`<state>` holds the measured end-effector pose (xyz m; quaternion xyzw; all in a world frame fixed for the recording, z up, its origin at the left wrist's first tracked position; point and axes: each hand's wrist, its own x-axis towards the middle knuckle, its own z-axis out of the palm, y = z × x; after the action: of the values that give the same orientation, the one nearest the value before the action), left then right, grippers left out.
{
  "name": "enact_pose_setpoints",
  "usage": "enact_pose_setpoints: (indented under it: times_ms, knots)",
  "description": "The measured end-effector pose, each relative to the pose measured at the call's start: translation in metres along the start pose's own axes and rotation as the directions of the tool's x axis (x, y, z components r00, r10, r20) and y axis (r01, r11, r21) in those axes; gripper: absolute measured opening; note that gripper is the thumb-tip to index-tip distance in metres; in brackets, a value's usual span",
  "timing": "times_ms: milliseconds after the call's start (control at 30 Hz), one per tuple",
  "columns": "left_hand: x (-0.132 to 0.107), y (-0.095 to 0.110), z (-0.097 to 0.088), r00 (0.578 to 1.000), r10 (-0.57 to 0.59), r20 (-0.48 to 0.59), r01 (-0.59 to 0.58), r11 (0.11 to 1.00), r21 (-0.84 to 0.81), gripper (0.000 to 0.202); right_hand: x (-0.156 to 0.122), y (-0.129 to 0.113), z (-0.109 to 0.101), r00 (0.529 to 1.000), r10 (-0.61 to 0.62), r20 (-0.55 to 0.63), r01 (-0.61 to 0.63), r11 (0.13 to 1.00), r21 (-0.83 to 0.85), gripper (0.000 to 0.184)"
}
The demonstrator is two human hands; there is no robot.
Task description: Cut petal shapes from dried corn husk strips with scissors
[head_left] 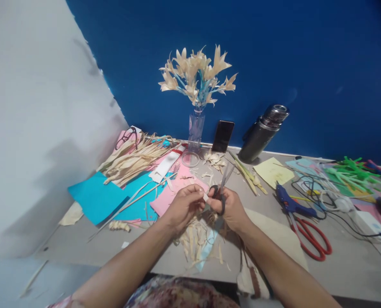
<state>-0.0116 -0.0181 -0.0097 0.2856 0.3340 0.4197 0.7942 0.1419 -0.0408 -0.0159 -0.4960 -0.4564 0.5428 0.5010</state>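
Note:
My left hand [186, 205] is closed in a pinch on a small pale piece of dried husk [206, 197]. My right hand [231, 210] holds black-handled scissors [227, 174], their blades pointing up and away from me. The right fingertips also meet the pale piece, so both hands touch it. Beneath my hands lies a heap of cut husk strips [192, 241] beside a light blue paper strip [207, 250]. Pink paper [165, 201] extends behind my left hand. Part of the left fingers is hidden.
A clear bottle [196, 128] with husk flowers [197, 70] stands at the back, near a phone [223, 136] and a flask [263, 134]. Dried husks [132, 160] lie on blue paper [97, 196] at left. A glue gun [291, 203] and red-handled scissors [315, 239] are at right.

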Motion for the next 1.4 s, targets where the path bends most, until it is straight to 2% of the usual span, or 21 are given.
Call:
enact_pose_setpoints:
  times_ms: [133,233,367,467,600,800,1100,1300,1400]
  knots:
    - [0.001,0.009,-0.004,0.999,0.033,-0.006,-0.033,0.998,-0.058,0.017,-0.001,-0.004,-0.002,0.99,0.003,0.144,0.006,0.998,-0.066,0.031]
    - [0.001,0.022,-0.009,0.999,0.038,-0.018,-0.04,0.994,-0.105,0.015,-0.003,-0.005,-0.002,0.95,0.041,0.31,0.009,0.987,-0.158,0.036]
    - [0.001,0.035,-0.013,0.998,0.037,-0.057,-0.046,0.983,-0.175,0.017,-0.005,-0.002,0.0,0.906,0.092,0.414,0.007,0.973,-0.23,0.03]
    - [0.002,0.035,-0.014,0.996,0.061,-0.072,-0.074,0.979,-0.191,0.018,-0.005,0.002,0.003,0.898,0.119,0.423,-0.005,0.965,-0.262,0.029]
    - [0.002,0.032,-0.015,0.99,0.115,-0.087,-0.126,0.981,-0.145,0.02,-0.004,0.005,0.005,0.91,0.132,0.392,-0.035,0.969,-0.244,0.036]
    - [0.002,0.033,-0.016,0.988,0.118,-0.098,-0.129,0.985,-0.118,0.021,-0.003,0.01,0.005,0.909,0.164,0.382,-0.076,0.969,-0.234,0.042]
    - [0.002,0.035,-0.019,0.986,0.141,-0.088,-0.147,0.987,-0.063,0.02,-0.003,0.011,0.004,0.899,0.186,0.396,-0.097,0.967,-0.235,0.039]
    - [0.002,0.035,-0.018,0.986,0.151,-0.076,-0.156,0.985,-0.067,0.02,-0.006,0.007,0.008,0.901,0.257,0.348,-0.202,0.962,-0.185,0.04]
    - [0.001,0.035,-0.02,0.987,0.153,-0.051,-0.157,0.984,-0.082,0.019,-0.006,0.01,0.006,0.899,0.259,0.352,-0.208,0.962,-0.177,0.039]
